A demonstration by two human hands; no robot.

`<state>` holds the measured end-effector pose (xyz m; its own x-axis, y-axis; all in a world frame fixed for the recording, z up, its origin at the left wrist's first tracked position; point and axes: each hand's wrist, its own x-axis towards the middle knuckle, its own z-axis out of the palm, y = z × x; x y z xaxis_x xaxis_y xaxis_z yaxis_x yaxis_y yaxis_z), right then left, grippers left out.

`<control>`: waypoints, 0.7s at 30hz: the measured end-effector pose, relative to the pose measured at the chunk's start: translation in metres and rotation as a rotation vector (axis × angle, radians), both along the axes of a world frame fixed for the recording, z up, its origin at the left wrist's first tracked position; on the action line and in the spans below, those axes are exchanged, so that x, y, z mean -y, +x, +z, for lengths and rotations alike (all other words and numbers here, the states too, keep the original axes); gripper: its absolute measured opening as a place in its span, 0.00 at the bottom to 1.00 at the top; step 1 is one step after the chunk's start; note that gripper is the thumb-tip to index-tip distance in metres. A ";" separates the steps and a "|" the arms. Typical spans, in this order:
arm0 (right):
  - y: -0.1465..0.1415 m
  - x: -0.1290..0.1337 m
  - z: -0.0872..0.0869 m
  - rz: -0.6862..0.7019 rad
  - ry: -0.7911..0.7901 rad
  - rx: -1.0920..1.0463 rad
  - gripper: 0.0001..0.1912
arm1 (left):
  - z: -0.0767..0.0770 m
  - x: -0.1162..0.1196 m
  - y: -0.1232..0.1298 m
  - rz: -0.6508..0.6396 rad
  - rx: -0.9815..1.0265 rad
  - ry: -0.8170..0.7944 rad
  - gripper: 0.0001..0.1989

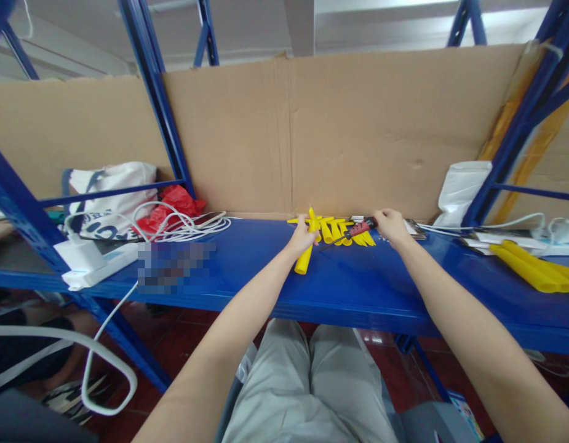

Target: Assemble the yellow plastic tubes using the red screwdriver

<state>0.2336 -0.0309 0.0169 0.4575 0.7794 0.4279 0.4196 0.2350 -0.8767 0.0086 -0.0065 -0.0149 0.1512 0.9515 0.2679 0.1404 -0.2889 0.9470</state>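
My left hand (301, 236) is wrapped round a yellow tube (303, 259), which stands tilted over the blue shelf (256, 264) with its open end toward me. In my right hand (391, 225) is a screwdriver (360, 227) with a red and black handle, gripped at the handle's end. Its thin dark shaft points left, to just beside the tube; whether the tip touches the tube I cannot tell. Behind and between my hands lies a pile of yellow tubes and cut pieces (328, 231), close to the cardboard.
A cardboard sheet (358, 135) walls off the back. Yellow tubes (528, 267) lie at the right near a white pouch (462, 191). To the left are a power strip (104, 267), coiled white cables (196, 227), a red plastic bag (176, 203) and a cloth bag (120, 212).
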 end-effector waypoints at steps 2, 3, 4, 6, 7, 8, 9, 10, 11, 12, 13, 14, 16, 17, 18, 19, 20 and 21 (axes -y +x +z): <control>-0.005 0.005 0.001 0.065 -0.104 0.006 0.17 | 0.000 0.000 0.001 -0.009 0.002 0.013 0.20; -0.006 0.007 0.002 0.106 -0.151 0.010 0.17 | 0.000 0.000 0.001 -0.016 0.007 0.020 0.19; -0.006 0.009 0.001 0.161 -0.188 0.015 0.17 | 0.000 -0.001 0.002 -0.024 0.015 0.027 0.19; -0.006 0.010 -0.001 0.312 -0.251 0.043 0.16 | -0.002 -0.003 0.002 -0.048 0.029 0.038 0.20; -0.005 0.010 -0.003 0.394 -0.287 0.070 0.16 | -0.002 -0.003 0.003 -0.065 0.036 0.043 0.20; -0.005 0.010 -0.005 0.470 -0.326 0.106 0.17 | -0.003 -0.004 0.003 -0.084 0.042 0.048 0.20; -0.005 0.009 -0.007 0.536 -0.368 0.151 0.18 | -0.004 -0.005 0.003 -0.104 0.048 0.054 0.20; -0.006 0.009 -0.009 0.589 -0.411 0.201 0.19 | -0.005 -0.005 0.002 -0.125 0.051 0.060 0.21; -0.007 0.009 -0.011 0.628 -0.450 0.252 0.20 | -0.005 -0.005 0.002 -0.143 0.051 0.065 0.21; -0.009 0.009 -0.013 0.654 -0.483 0.302 0.21 | -0.006 -0.005 0.002 -0.159 0.048 0.067 0.21; -0.012 0.010 -0.014 0.673 -0.509 0.348 0.21 | -0.006 -0.005 0.001 -0.173 0.040 0.068 0.21; -0.014 0.011 -0.015 0.685 -0.526 0.390 0.22 | -0.007 -0.005 0.001 -0.187 0.031 0.068 0.21; -0.018 0.011 -0.016 0.695 -0.527 0.461 0.22 | -0.008 -0.005 0.000 -0.221 0.014 0.069 0.21; -0.019 0.011 -0.016 0.695 -0.512 0.493 0.22 | -0.008 -0.004 0.001 -0.239 0.006 0.070 0.21; -0.020 0.010 -0.017 0.689 -0.480 0.527 0.22 | -0.009 -0.004 0.001 -0.257 -0.002 0.071 0.21; -0.020 0.008 -0.017 0.671 -0.427 0.560 0.21 | -0.009 -0.005 0.002 -0.274 -0.008 0.074 0.22; -0.021 0.005 -0.018 0.644 -0.356 0.589 0.20 | -0.010 -0.005 0.003 -0.287 -0.009 0.076 0.22; -0.021 0.002 -0.019 0.608 -0.270 0.605 0.19 | -0.010 -0.005 0.004 -0.299 -0.006 0.079 0.22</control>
<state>0.2124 -0.0326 -0.0017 -0.3111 0.9224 0.2288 0.6983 0.3852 -0.6034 0.0123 -0.0013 -0.0251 0.4231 0.8410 0.3371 0.0436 -0.3905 0.9196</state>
